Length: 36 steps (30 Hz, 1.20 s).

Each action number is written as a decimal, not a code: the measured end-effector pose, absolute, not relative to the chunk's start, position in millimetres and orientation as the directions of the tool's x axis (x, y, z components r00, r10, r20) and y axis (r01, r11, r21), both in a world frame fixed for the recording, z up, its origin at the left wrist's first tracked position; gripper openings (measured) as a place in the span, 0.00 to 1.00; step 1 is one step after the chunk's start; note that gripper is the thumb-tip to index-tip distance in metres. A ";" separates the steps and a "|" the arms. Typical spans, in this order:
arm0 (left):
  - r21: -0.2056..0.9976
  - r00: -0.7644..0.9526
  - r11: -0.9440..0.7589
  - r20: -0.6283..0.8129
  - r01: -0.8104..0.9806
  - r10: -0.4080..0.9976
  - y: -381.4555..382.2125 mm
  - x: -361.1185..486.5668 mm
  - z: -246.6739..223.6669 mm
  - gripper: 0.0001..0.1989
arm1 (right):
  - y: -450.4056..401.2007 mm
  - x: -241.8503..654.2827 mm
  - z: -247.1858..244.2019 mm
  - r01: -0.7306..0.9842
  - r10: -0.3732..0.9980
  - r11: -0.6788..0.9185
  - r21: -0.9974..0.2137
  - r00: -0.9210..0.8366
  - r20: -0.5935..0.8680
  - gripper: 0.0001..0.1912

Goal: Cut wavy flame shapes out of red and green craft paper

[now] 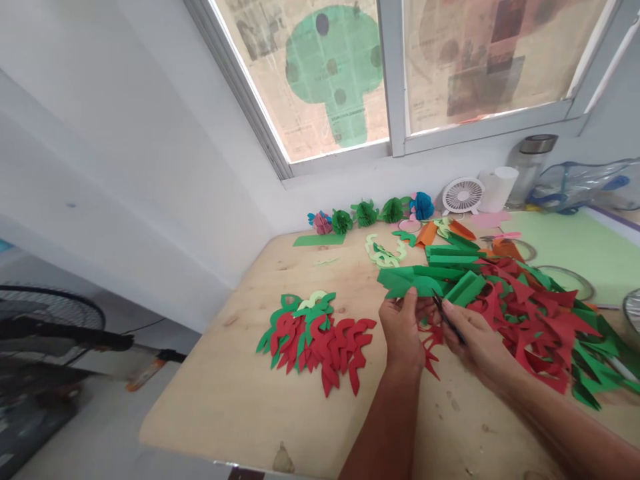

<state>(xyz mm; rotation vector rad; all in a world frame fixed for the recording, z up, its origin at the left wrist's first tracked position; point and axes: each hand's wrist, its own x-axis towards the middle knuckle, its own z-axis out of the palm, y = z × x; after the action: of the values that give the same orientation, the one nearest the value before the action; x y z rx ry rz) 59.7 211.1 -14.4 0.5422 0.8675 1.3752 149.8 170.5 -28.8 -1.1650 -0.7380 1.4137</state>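
Observation:
My left hand (404,328) pinches a folded piece of green paper (413,280) between thumb and fingers, just above the table. My right hand (477,340) is closed around dark scissors (447,317), whose blades meet the green paper's right side. To the left lies a pile of red and green paper cutouts (320,343) with curved, pointed shapes. Close to my right hand spreads a heap of red paper scraps (530,320). Behind the held piece are folded green paper strips (455,255). The scissors' handles are mostly hidden by my fingers.
Paper pompom flowers (367,213) line the wall. A small white fan (463,195), a bottle (531,167) and a clear plastic bag (585,183) stand at the back right. Pale green paper (585,250) covers the right side. Left of the table, a black fan (50,327) stands.

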 end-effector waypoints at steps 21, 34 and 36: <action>0.770 -0.036 0.142 -0.209 -0.622 0.977 210.1 61.1 -13.9 0.16 | 173.2 150.4 -34.2 -0.255 0.973 -0.171 -0.952 0.108 -0.204 0.24; 0.775 -0.046 0.141 -0.214 -0.616 0.976 210.5 60.8 -13.2 0.17 | 171.9 150.1 -30.7 -0.217 0.968 -0.189 -0.958 0.120 -0.218 0.24; 0.778 -0.048 0.145 -0.220 -0.611 0.974 210.5 61.1 -13.3 0.17 | 172.0 149.9 -29.7 -0.209 0.967 -0.194 -0.959 0.124 -0.223 0.24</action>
<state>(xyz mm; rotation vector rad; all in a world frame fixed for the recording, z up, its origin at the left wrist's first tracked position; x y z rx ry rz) 61.1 210.5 -13.3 0.5307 0.8839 1.3877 149.9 172.0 -29.7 -1.2766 -0.8485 1.3351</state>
